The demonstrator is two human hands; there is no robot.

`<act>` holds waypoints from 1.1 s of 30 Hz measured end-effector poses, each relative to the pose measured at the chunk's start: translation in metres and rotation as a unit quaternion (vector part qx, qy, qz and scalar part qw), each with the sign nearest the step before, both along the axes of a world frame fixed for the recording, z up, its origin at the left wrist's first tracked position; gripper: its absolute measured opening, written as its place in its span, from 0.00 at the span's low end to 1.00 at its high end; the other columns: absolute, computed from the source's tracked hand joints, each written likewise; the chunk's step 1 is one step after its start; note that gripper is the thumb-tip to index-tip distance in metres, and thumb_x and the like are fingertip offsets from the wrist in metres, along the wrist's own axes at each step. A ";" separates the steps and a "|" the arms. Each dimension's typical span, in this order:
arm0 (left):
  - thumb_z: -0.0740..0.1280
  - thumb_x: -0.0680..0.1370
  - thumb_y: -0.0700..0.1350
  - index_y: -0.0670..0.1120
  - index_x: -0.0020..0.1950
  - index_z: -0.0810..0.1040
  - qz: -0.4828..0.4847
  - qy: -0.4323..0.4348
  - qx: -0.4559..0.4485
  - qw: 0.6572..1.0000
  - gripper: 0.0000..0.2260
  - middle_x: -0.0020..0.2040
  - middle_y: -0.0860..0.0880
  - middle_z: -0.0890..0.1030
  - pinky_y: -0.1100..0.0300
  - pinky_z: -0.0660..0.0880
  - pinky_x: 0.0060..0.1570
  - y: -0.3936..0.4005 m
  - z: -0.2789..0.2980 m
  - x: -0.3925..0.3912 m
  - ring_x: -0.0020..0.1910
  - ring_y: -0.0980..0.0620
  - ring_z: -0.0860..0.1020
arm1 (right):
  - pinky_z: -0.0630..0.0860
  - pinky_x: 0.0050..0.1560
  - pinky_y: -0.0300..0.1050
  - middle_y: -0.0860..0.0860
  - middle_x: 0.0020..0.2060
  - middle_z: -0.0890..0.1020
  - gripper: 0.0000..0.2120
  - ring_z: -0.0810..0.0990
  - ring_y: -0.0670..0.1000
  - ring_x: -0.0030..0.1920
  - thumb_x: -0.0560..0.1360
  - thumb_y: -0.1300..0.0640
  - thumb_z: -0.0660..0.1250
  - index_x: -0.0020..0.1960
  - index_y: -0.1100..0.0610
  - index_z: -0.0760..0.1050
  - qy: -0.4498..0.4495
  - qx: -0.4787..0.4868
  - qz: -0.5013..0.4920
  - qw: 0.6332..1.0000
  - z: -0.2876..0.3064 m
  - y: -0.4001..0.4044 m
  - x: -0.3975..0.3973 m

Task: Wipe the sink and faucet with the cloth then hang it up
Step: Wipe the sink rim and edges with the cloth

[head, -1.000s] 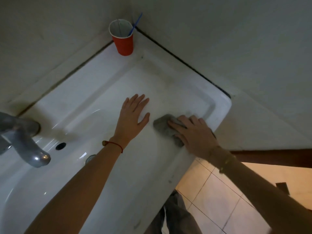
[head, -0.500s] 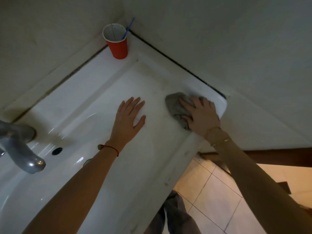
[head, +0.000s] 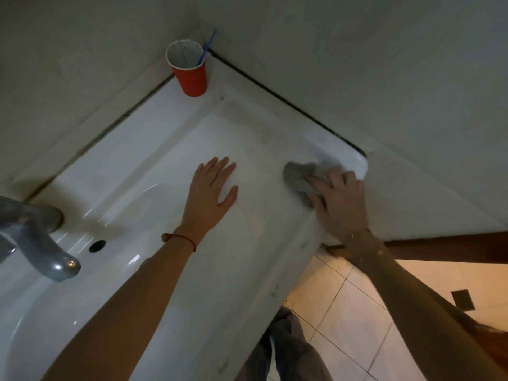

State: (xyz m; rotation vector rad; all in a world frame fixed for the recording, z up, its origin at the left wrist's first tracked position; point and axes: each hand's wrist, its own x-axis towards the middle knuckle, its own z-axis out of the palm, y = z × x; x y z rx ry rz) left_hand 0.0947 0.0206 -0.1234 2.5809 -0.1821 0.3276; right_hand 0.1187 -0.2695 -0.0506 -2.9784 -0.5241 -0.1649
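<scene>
Down below the head camera, a white sink (head: 154, 171) fills most of the picture, set into a corner where two pale walls meet. On the right, the right hand (head: 341, 204) lies on top of a grey cloth (head: 298, 177), with its fingers (head: 317, 182) laid over the cloth and pressing it down onto the flat top of the sink, close to the sink's far right corner. Part of the cloth sticks out to the left of the hand, all bunched up. Whether the fingers curl under the cloth, you cannot tell. In the middle, the left hand (head: 211, 193) rests flat on the sink top, with its fingers spread and holding nothing. It is near the cloth but not touching it. A thin red string bracelet (head: 181, 239) goes round the left wrist. On the left edge, a grey metal faucet (head: 35, 240) reaches out over the bowl, and a small dark overflow hole (head: 97, 246) sits just to its right. Far back in the corner, a red cup (head: 191, 70) stands upright on the sink rim, with a blue stick (head: 207, 48) leaning out of it. At the near right you can see pale floor tiles (head: 343, 306) and grey trousers (head: 286, 350).
</scene>
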 end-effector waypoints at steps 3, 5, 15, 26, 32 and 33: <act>0.62 0.82 0.50 0.45 0.74 0.70 -0.002 -0.002 0.000 1.000 0.22 0.75 0.46 0.70 0.46 0.55 0.78 0.000 -0.002 0.000 0.76 0.45 0.64 | 0.60 0.47 0.43 0.53 0.54 0.74 0.21 0.68 0.53 0.48 0.80 0.46 0.54 0.68 0.51 0.74 0.056 0.039 0.050 0.996 0.012 0.013 -0.056; 0.62 0.82 0.50 0.45 0.74 0.70 -0.003 -0.004 0.001 1.000 0.22 0.75 0.46 0.70 0.45 0.56 0.77 0.000 -0.002 0.000 0.76 0.45 0.64 | 0.64 0.48 0.44 0.53 0.52 0.73 0.22 0.69 0.52 0.48 0.79 0.43 0.54 0.68 0.51 0.73 0.074 0.039 0.068 0.994 0.016 0.016 -0.067; 0.61 0.82 0.51 0.46 0.75 0.69 -0.004 0.008 0.015 1.000 0.22 0.76 0.46 0.69 0.46 0.54 0.78 0.001 -0.003 0.000 0.77 0.46 0.63 | 0.58 0.74 0.60 0.55 0.66 0.75 0.18 0.66 0.60 0.72 0.77 0.50 0.64 0.63 0.57 0.77 0.042 0.052 0.202 0.977 -0.008 0.003 0.002; 0.61 0.82 0.51 0.45 0.74 0.70 -0.005 0.000 0.017 1.000 0.21 0.75 0.46 0.69 0.45 0.55 0.77 0.001 -0.001 0.001 0.76 0.44 0.64 | 0.68 0.58 0.50 0.52 0.54 0.77 0.20 0.73 0.55 0.55 0.77 0.40 0.60 0.59 0.51 0.80 0.081 0.072 0.179 0.978 0.007 -0.010 -0.022; 0.61 0.82 0.51 0.45 0.74 0.70 -0.003 0.003 0.021 1.000 0.21 0.75 0.46 0.69 0.44 0.55 0.77 0.000 -0.001 0.001 0.76 0.44 0.64 | 0.67 0.64 0.52 0.56 0.47 0.75 0.17 0.73 0.57 0.51 0.76 0.43 0.64 0.53 0.55 0.82 0.050 0.140 0.091 0.985 0.001 0.004 -0.027; 0.61 0.82 0.51 0.45 0.74 0.70 -0.002 0.006 0.021 1.000 0.21 0.75 0.46 0.69 0.45 0.55 0.78 -0.001 -0.001 0.001 0.77 0.45 0.63 | 0.61 0.70 0.49 0.55 0.48 0.75 0.16 0.74 0.56 0.52 0.76 0.44 0.65 0.53 0.54 0.82 0.060 0.149 0.124 0.979 0.000 0.011 -0.047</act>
